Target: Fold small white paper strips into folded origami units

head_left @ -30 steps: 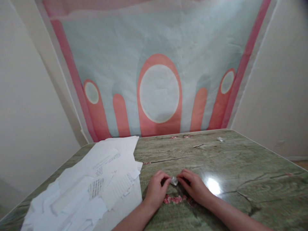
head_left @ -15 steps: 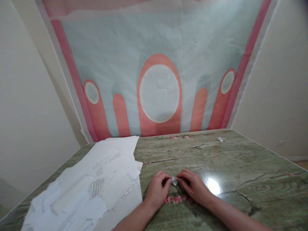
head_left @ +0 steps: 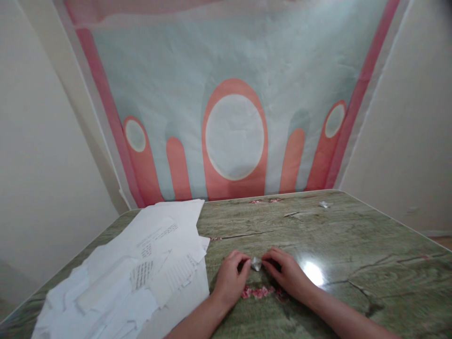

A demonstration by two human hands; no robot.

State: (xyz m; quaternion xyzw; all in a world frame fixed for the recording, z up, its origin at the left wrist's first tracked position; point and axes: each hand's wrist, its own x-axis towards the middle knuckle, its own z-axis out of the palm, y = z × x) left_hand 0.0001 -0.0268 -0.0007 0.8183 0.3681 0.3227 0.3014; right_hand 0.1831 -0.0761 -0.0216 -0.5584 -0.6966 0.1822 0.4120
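Observation:
A small folded white paper piece (head_left: 256, 264) sits between my two hands, low over the green marbled table (head_left: 353, 245). My left hand (head_left: 230, 278) pinches its left side with curled fingers. My right hand (head_left: 286, 273) pinches its right side, fingers also curled. Both wrists rest on the table near a pink flower pattern (head_left: 257, 292). What the paper's shape is cannot be made out at this size.
A loose pile of white printed sheets (head_left: 141, 268) covers the table's left part, close to my left forearm. A tiny white paper scrap (head_left: 324, 204) lies near the far right edge. A pink-and-pale-blue backdrop (head_left: 233, 117) hangs behind the table.
Both hands stay on the small paper piece and have shifted only slightly; the paper looks a little flatter between the fingertips.

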